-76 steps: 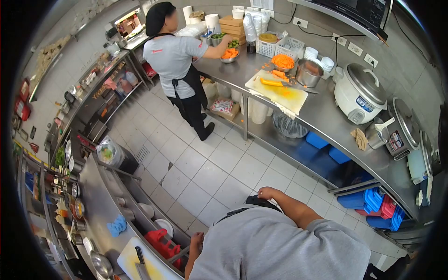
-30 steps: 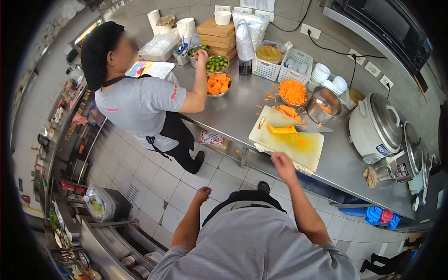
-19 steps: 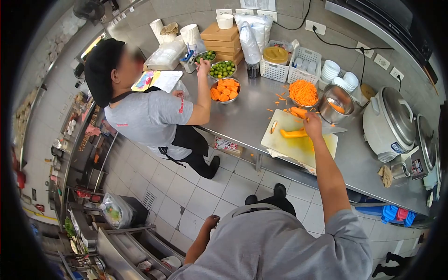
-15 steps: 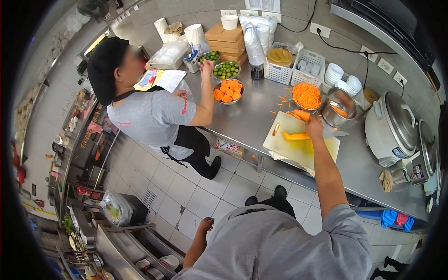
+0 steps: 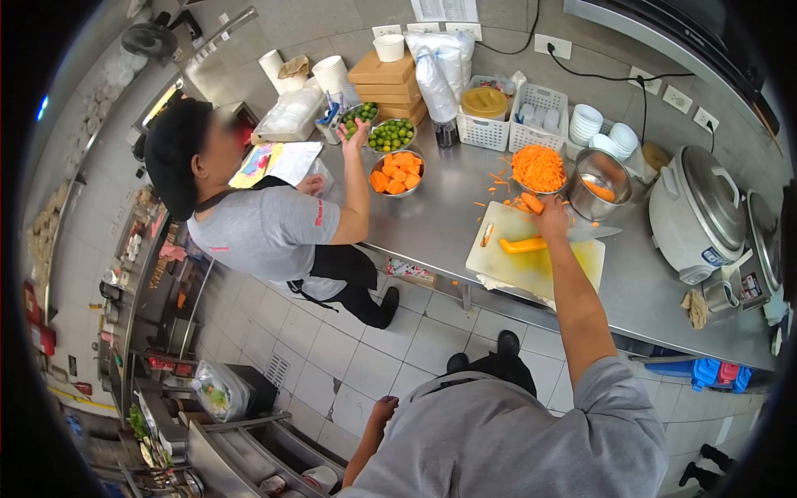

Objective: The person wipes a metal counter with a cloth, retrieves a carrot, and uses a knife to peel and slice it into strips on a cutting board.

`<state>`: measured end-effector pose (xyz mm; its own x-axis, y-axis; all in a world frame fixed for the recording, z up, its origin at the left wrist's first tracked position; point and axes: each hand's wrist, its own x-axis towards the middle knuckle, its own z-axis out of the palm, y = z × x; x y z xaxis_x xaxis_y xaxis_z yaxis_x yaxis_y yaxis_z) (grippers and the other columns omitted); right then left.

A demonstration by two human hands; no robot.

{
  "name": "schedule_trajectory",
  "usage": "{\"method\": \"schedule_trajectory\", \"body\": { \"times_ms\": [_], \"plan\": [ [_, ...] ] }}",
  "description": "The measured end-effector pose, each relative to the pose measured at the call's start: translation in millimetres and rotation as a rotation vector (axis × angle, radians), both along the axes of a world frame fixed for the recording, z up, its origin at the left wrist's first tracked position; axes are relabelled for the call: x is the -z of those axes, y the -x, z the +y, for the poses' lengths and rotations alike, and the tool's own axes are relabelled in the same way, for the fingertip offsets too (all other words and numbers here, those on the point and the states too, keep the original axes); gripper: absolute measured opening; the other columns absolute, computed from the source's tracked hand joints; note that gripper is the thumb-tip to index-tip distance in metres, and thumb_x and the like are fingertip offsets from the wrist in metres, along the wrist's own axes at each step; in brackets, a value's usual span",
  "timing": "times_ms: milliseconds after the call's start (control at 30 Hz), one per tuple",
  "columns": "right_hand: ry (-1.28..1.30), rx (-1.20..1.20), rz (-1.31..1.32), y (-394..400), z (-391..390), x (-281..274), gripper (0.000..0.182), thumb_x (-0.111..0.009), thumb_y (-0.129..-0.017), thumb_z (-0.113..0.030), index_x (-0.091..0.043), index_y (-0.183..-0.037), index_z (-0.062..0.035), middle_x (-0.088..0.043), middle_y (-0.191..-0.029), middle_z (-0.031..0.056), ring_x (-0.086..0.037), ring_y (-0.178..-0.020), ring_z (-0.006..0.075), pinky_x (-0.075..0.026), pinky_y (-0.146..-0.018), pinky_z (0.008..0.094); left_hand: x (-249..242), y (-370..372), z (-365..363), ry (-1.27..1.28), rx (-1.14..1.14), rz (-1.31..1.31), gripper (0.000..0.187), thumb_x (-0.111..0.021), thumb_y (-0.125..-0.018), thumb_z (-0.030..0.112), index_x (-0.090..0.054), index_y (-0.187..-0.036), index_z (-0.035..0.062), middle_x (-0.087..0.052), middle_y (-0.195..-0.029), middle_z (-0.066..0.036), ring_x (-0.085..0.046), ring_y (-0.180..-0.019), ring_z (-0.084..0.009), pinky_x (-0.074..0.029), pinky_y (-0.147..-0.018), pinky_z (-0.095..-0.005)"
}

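My right hand [image 5: 551, 219] is closed on something at the back edge of the white cutting board [image 5: 490, 259], beside the orange carrot piece [image 5: 532, 202]. What exactly the fingers grip is too small to tell. A yellow peeler-like piece [image 5: 523, 246] lies on the board, left of my wrist. The knife [image 5: 594, 233] lies with its blade pointing right, its near part close to my hand. Behind it are a bowl of shredded carrot [image 5: 538, 168] and a steel pot [image 5: 599, 184] with a carrot inside. My left hand [image 5: 384, 408] hangs low beside my body, fingers curled, away from the counter.
A co-worker [image 5: 266, 224] stands at the left, one hand raised near bowls of green citrus [image 5: 392, 135] and cut orange pieces [image 5: 396, 173]. White baskets [image 5: 484, 131] stand at the back. A large cooker [image 5: 691, 216] stands at the right of the steel counter [image 5: 440, 224].
My right hand has shifted slightly left and nearer the board, and more of the knife blade shows. The co-worker's raised hand has opened. The whole view has shifted a little.
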<state>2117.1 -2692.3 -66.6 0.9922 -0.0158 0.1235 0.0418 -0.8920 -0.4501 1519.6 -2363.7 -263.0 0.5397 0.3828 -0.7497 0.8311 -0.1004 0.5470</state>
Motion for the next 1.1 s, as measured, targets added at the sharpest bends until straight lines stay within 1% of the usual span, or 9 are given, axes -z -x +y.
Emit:
{"method": "schedule_trajectory", "body": {
  "times_ms": [167,367,433,533,667,733,867,933,1100],
  "plan": [
    [0.138,0.043,-0.005,-11,-4,-4,0.046,-0.079,-0.07,-0.023,-0.055,-0.107,-0.0132,-0.055,-0.125,0.0094,-0.051,-0.121,0.0299,-0.042,-0.1,0.0486,-5,-26,-3,-0.013,0.063,-0.017,0.031,-0.062,-0.089,0.032,-0.066,-0.107,0.0063,-0.067,-0.083,-0.005,-0.059,-0.062,-0.0159,-0.048,-0.049,-0.0307],
    [0.156,-0.147,0.137,-3,3,-22,0.046,-0.075,-0.072,-0.021,-0.055,-0.112,-0.0116,-0.062,-0.111,0.015,-0.058,-0.11,0.0319,-0.046,-0.094,0.0478,17,-45,6,0.061,0.022,-0.079,0.032,-0.062,-0.09,0.033,-0.065,-0.109,0.0078,-0.066,-0.086,-0.005,-0.062,-0.066,-0.0172,-0.049,-0.053,-0.0318],
    [0.04,-0.124,-0.196,8,11,-19,0.042,-0.072,-0.073,-0.018,-0.055,-0.11,-0.0097,-0.064,-0.105,0.0161,-0.06,-0.103,0.0341,-0.048,-0.089,0.0471,6,-54,4,0.107,-0.076,-0.026,0.032,-0.062,-0.09,0.034,-0.065,-0.11,0.0079,-0.066,-0.088,-0.005,-0.062,-0.069,-0.0172,-0.049,-0.054,-0.0317],
    [-0.164,-0.2,-0.323,20,23,-27,0.04,-0.07,-0.072,-0.015,-0.055,-0.109,-0.0086,-0.063,-0.106,0.0159,-0.06,-0.102,0.0353,-0.047,-0.089,0.0468,5,-49,2,0.115,-0.108,-0.033,0.033,-0.063,-0.09,0.033,-0.064,-0.11,0.0073,-0.066,-0.089,-0.005,-0.062,-0.069,-0.0171,-0.049,-0.055,-0.0317],
    [-0.274,-0.362,-0.254,46,34,-31,0.036,-0.069,-0.073,-0.013,-0.056,-0.107,-0.0101,-0.063,-0.103,0.0147,-0.058,-0.102,0.0353,-0.047,-0.089,0.0494,20,-24,-4,0.096,-0.076,-0.022,0.032,-0.063,-0.09,0.033,-0.065,-0.109,0.0066,-0.067,-0.087,-0.006,-0.062,-0.067,-0.0167,-0.048,-0.051,-0.0305],
    [0.002,-0.423,-0.126,56,35,-26,0.035,-0.068,-0.073,-0.012,-0.057,-0.106,-0.0096,-0.061,-0.106,0.0135,-0.057,-0.105,0.0346,-0.046,-0.091,0.0482,17,-12,-10,0.061,-0.05,0.021,0.032,-0.063,-0.09,0.032,-0.065,-0.108,0.0064,-0.067,-0.086,-0.006,-0.062,-0.066,-0.0165,-0.048,-0.049,-0.0299],
    [-0.081,-0.38,-0.11,63,31,-10,0.034,-0.067,-0.074,-0.009,-0.058,-0.108,-0.0096,-0.059,-0.111,0.0127,-0.055,-0.108,0.0341,-0.044,-0.094,0.0476,22,3,-10,-0.001,-0.007,0.026,0.032,-0.063,-0.088,0.031,-0.067,-0.107,0.0057,-0.068,-0.084,-0.007,-0.061,-0.061,-0.0157,-0.05,-0.047,-0.0293],
    [-0.076,-0.353,-0.26,73,31,-12,0.035,-0.065,-0.076,-0.008,-0.06,-0.11,-0.0095,-0.057,-0.118,0.012,-0.053,-0.113,0.0336,-0.043,-0.095,0.047,21,8,-13,0.011,-0.048,0.036,0.032,-0.062,-0.087,0.03,-0.067,-0.107,0.0058,-0.068,-0.085,-0.007,-0.061,-0.058,-0.0156,-0.052,-0.049,-0.0298],
    [-0.145,-0.46,-0.304,107,39,-14,0.042,-0.065,-0.078,-0.011,-0.06,-0.12,-0.0098,-0.053,-0.131,0.0125,-0.049,-0.122,0.0342,-0.04,-0.101,0.0458,19,-1,-11,0.029,-0.031,0.012,0.032,-0.062,-0.088,0.03,-0.066,-0.108,0.006,-0.067,-0.084,-0.007,-0.062,-0.059,-0.0162,-0.051,-0.048,-0.0303]
  ]
}}
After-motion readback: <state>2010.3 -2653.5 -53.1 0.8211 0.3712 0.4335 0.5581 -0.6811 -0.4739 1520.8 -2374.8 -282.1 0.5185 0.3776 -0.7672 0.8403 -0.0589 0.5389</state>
